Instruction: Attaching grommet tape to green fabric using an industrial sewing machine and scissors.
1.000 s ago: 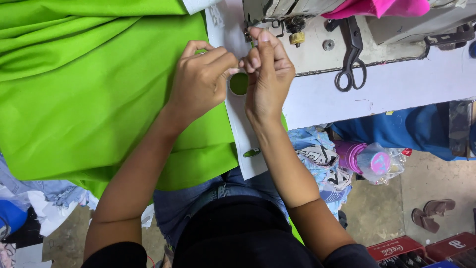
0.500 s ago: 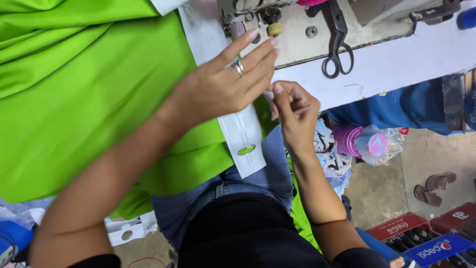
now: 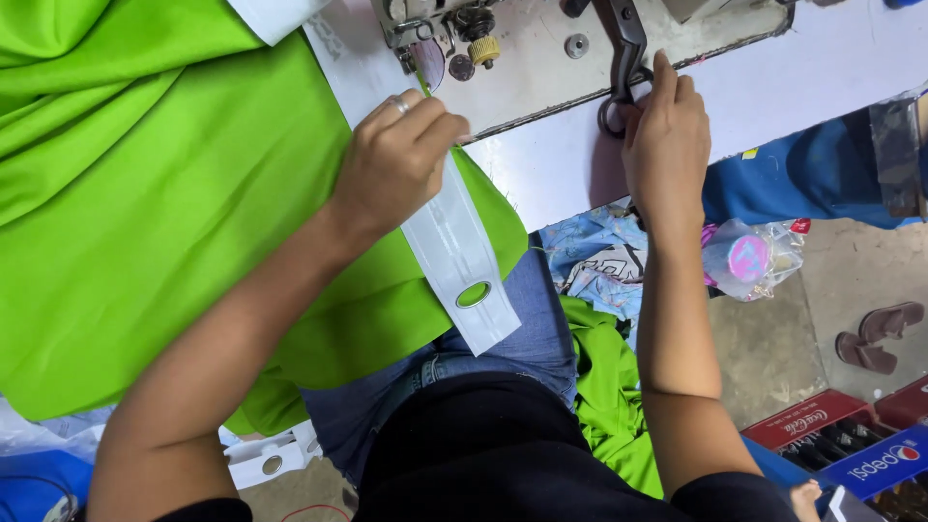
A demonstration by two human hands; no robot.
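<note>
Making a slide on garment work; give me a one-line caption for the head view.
Left hand pins white eyelet tape on green fabric; right hand grips scissors.

We see bare forearms, no sleeves reaching wrists. Left hand (image 3: 391, 174) wears plain silver ring (image 3: 398, 103) on one finger. Right hand (image 3: 665, 145) carries no jewellery we can make out. Black top (image 3: 503, 454), short sleeves at upper arms. Blue denim jeans (image 3: 483, 362).
</note>
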